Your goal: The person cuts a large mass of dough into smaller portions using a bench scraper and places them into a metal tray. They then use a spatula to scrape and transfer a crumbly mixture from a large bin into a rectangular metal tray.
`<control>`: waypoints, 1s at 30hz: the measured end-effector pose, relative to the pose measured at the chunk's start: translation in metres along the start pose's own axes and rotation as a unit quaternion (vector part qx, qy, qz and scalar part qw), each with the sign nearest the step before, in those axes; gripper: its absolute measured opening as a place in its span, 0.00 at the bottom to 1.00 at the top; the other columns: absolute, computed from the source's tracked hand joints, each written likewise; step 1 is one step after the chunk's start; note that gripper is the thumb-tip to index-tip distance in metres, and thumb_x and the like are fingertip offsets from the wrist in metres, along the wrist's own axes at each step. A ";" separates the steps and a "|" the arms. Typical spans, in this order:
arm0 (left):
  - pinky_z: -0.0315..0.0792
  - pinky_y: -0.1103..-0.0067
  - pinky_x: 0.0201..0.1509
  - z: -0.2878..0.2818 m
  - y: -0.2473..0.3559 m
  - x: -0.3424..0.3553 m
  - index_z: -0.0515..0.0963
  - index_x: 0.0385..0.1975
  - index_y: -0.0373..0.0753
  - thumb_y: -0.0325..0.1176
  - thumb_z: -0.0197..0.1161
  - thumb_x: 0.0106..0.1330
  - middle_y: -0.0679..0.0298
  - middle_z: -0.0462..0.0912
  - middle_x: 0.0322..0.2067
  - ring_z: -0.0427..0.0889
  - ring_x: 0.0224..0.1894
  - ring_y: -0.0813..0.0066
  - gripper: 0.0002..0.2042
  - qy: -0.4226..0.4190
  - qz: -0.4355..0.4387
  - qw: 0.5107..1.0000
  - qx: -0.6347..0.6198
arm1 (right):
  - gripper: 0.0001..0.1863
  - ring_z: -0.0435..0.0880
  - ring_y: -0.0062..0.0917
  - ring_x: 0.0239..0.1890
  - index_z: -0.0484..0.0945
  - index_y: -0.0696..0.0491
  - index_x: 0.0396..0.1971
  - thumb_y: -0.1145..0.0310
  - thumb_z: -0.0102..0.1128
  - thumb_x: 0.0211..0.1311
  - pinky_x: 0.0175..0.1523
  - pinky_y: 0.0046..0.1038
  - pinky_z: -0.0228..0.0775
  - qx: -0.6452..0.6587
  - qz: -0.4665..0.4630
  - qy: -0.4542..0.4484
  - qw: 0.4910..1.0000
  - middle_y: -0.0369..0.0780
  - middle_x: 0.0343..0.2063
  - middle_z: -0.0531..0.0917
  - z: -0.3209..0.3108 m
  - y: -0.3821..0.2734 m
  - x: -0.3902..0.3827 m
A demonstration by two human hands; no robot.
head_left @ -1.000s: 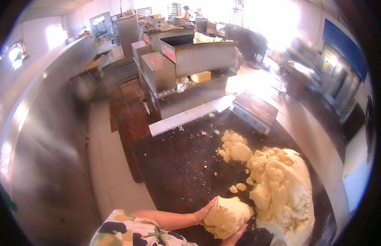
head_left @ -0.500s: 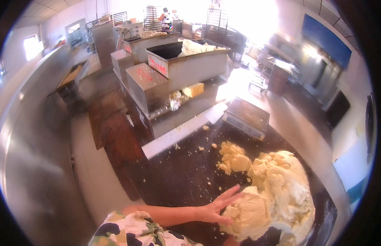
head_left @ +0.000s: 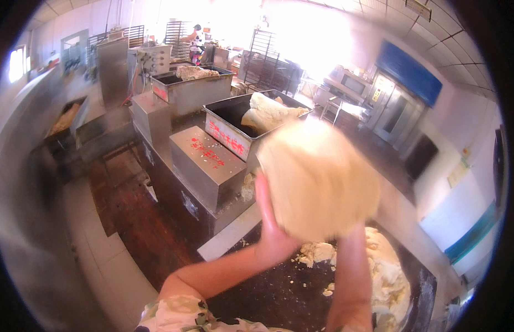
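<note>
Dough lump (head_left: 320, 180), held up over the dark table (head_left: 248, 301), clasped between left hand (head_left: 273, 237) at its left side and right hand (head_left: 353, 237) at its near edge (mostly hidden), larger dough mass (head_left: 387, 271) right, metal trough (head_left: 225, 134) farther off.

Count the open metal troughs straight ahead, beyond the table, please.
2: the nearer trough, partly hidden behind the held dough lump, and the farther trough, behind it to the left. More could be hidden.

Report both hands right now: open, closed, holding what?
Left hand: holding the large, rounded, pale-yellow lump of dough by its left side.
Right hand: at the lump's lower edge, mostly hidden; grip cannot be told.
</note>
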State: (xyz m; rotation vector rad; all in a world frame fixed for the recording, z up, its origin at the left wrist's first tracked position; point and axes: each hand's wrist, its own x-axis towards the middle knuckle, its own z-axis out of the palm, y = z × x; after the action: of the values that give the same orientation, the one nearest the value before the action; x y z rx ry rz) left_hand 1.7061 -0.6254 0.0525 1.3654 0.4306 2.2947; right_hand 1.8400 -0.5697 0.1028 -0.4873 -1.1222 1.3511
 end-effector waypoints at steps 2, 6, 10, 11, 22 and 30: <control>0.50 0.65 0.69 0.006 0.014 0.075 0.32 0.68 0.37 0.34 0.78 0.43 0.46 0.41 0.67 0.43 0.70 0.57 0.61 0.069 -0.032 0.996 -0.046 | 0.40 0.59 0.40 0.66 0.49 0.55 0.67 0.40 0.40 0.66 0.68 0.39 0.51 -0.016 -0.072 -0.127 0.989 0.46 0.66 0.55 0.047 -0.034 0.068; 0.46 0.67 0.71 -0.042 -0.010 0.198 0.35 0.69 0.38 0.43 0.75 0.46 0.42 0.36 0.67 0.38 0.71 0.53 0.58 0.095 -0.123 0.977 0.149 | 0.43 0.40 0.34 0.72 0.44 0.52 0.69 0.39 0.42 0.65 0.71 0.41 0.30 -0.021 -0.077 0.076 0.994 0.44 0.70 0.45 0.114 -0.043 0.117; 0.35 0.67 0.72 -0.142 -0.021 0.176 0.52 0.67 0.37 0.55 0.67 0.52 0.43 0.27 0.69 0.31 0.72 0.52 0.47 0.044 -0.206 0.904 0.371 | 0.40 0.45 0.33 0.72 0.45 0.48 0.70 0.40 0.41 0.65 0.71 0.44 0.31 -0.121 -0.025 0.000 0.992 0.43 0.70 0.49 0.073 0.009 0.058; 0.36 0.66 0.72 -0.157 -0.024 0.160 0.55 0.66 0.37 0.51 0.66 0.54 0.44 0.32 0.69 0.33 0.72 0.53 0.43 0.050 -0.170 0.911 0.372 | 0.39 0.47 0.33 0.71 0.46 0.47 0.70 0.41 0.41 0.66 0.71 0.44 0.31 -0.155 -0.011 0.005 0.988 0.43 0.69 0.50 0.047 0.017 0.043; 0.53 0.64 0.67 -0.132 -0.038 -0.166 0.68 0.54 0.34 0.20 0.55 0.58 0.47 0.54 0.64 0.57 0.65 0.52 0.21 -0.168 -0.096 0.877 0.440 | 0.21 0.77 0.31 0.50 0.74 0.61 0.51 0.67 0.58 0.59 0.57 0.28 0.65 -0.324 0.207 0.320 0.866 0.44 0.48 0.79 -0.290 0.125 -0.298; 0.56 0.67 0.66 -0.073 -0.069 -0.421 0.73 0.49 0.34 0.23 0.58 0.58 0.51 0.63 0.60 0.62 0.63 0.55 0.16 -0.361 -0.321 0.752 0.448 | 0.18 0.82 0.33 0.43 0.77 0.59 0.46 0.66 0.60 0.56 0.50 0.31 0.72 -0.470 0.282 0.469 0.693 0.45 0.41 0.82 -0.452 0.074 -0.580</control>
State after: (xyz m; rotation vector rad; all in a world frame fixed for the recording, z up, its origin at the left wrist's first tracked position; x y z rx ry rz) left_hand 1.8325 -0.7853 -0.3292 1.9391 1.5354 0.8258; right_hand 2.2759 -0.9482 -0.3583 -2.1524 -0.6765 0.6383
